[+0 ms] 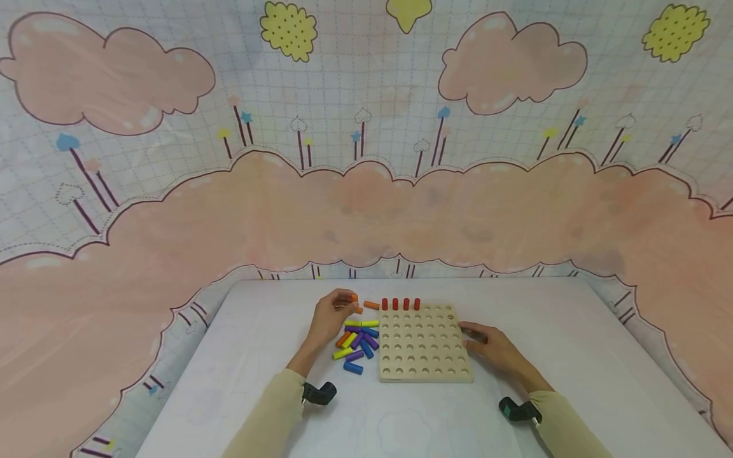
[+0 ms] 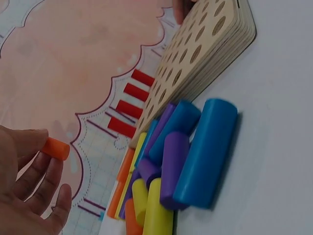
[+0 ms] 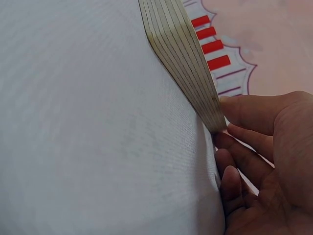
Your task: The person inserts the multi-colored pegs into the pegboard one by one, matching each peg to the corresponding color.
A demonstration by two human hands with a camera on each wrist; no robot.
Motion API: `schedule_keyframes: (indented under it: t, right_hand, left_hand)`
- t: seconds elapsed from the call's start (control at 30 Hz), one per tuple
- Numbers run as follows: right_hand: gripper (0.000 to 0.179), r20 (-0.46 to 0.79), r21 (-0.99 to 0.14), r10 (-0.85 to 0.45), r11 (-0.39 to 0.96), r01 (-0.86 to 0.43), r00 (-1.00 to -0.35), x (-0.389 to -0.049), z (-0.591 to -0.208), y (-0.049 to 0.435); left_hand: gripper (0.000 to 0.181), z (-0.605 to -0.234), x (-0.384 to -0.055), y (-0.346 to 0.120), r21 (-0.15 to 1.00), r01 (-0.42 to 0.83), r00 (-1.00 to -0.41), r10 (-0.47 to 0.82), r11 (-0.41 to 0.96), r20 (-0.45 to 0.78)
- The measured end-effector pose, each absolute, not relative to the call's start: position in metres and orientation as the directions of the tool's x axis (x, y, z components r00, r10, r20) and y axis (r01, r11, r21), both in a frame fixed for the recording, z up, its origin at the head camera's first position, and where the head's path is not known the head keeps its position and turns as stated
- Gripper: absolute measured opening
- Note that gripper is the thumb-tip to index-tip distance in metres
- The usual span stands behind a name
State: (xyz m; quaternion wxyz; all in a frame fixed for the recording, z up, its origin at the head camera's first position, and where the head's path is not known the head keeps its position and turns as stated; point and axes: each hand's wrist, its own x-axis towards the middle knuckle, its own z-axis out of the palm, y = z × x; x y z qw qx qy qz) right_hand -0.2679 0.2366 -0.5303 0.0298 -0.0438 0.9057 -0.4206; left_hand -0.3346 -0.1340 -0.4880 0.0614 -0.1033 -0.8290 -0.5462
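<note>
My left hand (image 1: pixel 331 316) pinches an orange peg (image 2: pixel 57 149) between thumb and fingers, above the table beyond the loose pegs. A wooden pegboard (image 1: pixel 426 343) with rows of round holes lies flat to its right. Several red pegs (image 1: pixel 395 305) stand upright in the holes of its far row, toward the left. My right hand (image 1: pixel 494 346) grips the board's right edge, thumb at the top and fingers at the side, as the right wrist view shows. Left of the board lies a pile of loose pegs, among them a blue peg (image 2: pixel 208 152), a purple peg (image 2: pixel 174 169) and a yellow peg (image 2: pixel 159 208).
Near the board's far left corner another orange peg (image 1: pixel 371 305) lies on the white tabletop (image 1: pixel 424 420). Behind the table hangs a cloth (image 1: pixel 412 216) printed with clouds. Each wrist wears a dark camera, such as the left wrist camera (image 1: pixel 319 393).
</note>
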Motion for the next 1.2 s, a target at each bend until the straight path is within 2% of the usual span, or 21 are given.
schedule_keyframes:
  t: [0.37,0.9,1.2]
  right_hand:
    - [0.046,-0.01,-0.761,-0.103,0.647,-0.059,-0.995,-0.266,-0.53,0.235]
    - [0.046,-0.016,-0.752,-0.079,0.658,-0.04,-0.997,-0.26,-0.53,0.231]
    - [0.046,-0.024,-0.761,-0.078,0.648,-0.032,-0.997,-0.261,-0.531,0.232]
  left_hand:
    - [0.019,-0.482,-0.333,-0.102,0.909,0.289,-0.949,0.211,0.299,0.233]
    - [0.019,-0.492,-0.334,-0.054,0.887,0.336,-0.928,0.274,0.316,0.254]
    - [0.019,-0.501,-0.339,-0.038,0.899,0.293,-0.937,0.287,0.326,0.201]
